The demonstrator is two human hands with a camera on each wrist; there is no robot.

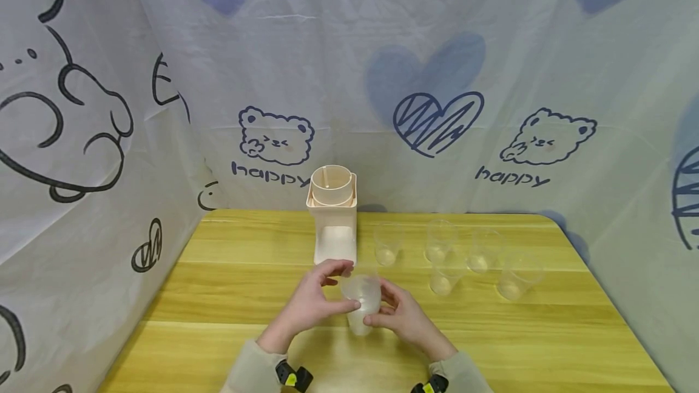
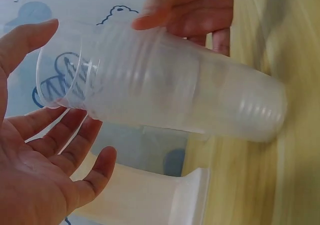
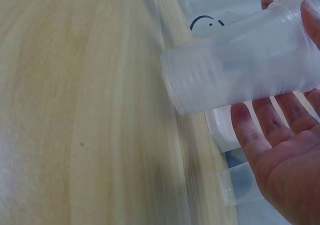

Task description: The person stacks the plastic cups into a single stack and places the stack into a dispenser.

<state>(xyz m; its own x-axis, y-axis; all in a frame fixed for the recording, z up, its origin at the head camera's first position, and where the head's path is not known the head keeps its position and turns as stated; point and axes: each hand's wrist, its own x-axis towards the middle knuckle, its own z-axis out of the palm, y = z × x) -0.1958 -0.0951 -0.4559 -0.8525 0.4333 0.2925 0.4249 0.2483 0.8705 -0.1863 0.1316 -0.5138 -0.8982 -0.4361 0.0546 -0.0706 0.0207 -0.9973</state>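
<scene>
A nested stack of clear plastic cups stands between my two hands over the near middle of the table. My left hand holds the top cup around its rim, thumb on one side and fingers on the other. Lower down, my right hand grips the side of the stack with curled fingers. The stack's narrow bottom end, seen in the left wrist view, is right at the wooden tabletop.
Behind my hands stands a cream cup dispenser with a round tube on top. Several single clear cups stand to its right, among them a near cup and a far-right cup. A printed curtain hangs along the table's back edge.
</scene>
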